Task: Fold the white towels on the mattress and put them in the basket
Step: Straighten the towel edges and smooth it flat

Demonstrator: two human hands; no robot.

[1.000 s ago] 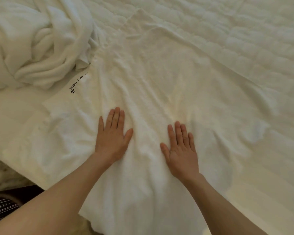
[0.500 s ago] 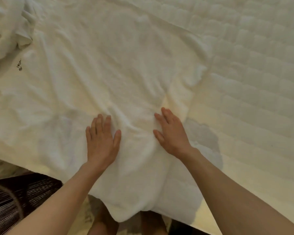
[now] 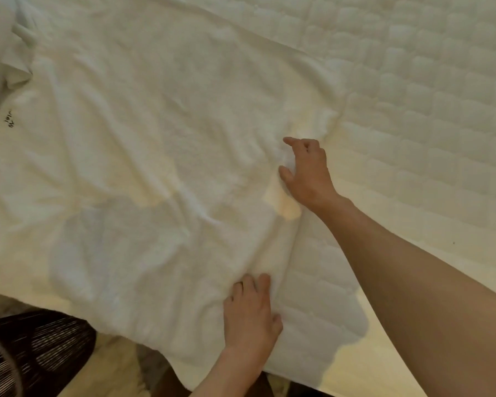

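Note:
A large white towel (image 3: 143, 144) lies spread and wrinkled on the quilted mattress (image 3: 430, 116), its near part hanging over the front edge. My right hand (image 3: 307, 170) is at the towel's right edge, fingers curled, pinching a fold of cloth between thumb and fingers. Nearer to me, my left hand (image 3: 249, 316) rests on the same edge close to the mattress front, its fingers nearly straight on the cloth. A dark woven basket (image 3: 40, 348) stands on the floor at the bottom left.
A heap of crumpled white towels (image 3: 0, 53) sits at the far left. Small black print (image 3: 9, 121) marks the spread towel's left side. Bare quilted mattress stretches to the right of my hands.
Both hands left the towel's middle. The right slid right and away to the edge and curled onto it. The left moved right and toward me onto the same edge.

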